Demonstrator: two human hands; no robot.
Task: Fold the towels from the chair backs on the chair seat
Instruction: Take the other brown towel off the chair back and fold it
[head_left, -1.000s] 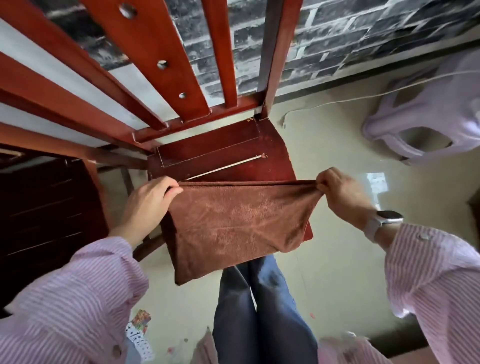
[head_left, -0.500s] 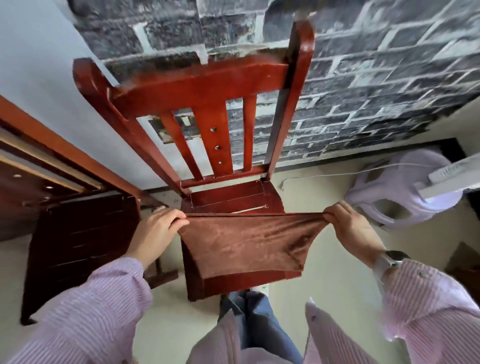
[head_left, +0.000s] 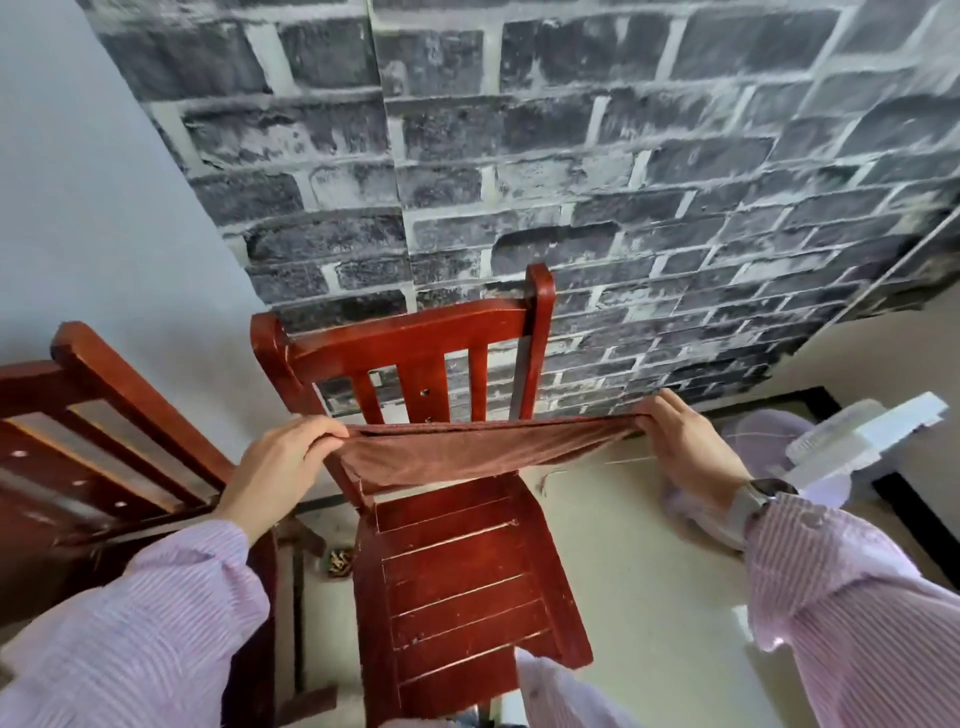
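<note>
A brown towel (head_left: 467, 454) hangs stretched flat in the air between my two hands, above the rear of the red wooden chair's seat (head_left: 462, 577) and in front of its slatted back (head_left: 415, 343). My left hand (head_left: 283, 467) pinches the towel's left end. My right hand (head_left: 685, 441) grips the right end; a watch sits on that wrist. The towel looks doubled, with its lower edge sagging toward the seat. The seat below is bare.
A second red chair (head_left: 88, 415) stands close on the left. A lilac plastic stool (head_left: 779, 441) and a white object (head_left: 872, 431) sit at the right on the pale floor. A dark brick-pattern wall (head_left: 571, 156) is behind the chair.
Both hands lifted the stretched towel off the seat front, up and toward the chair back. My view tilted upward, so the whole chair and wall show.
</note>
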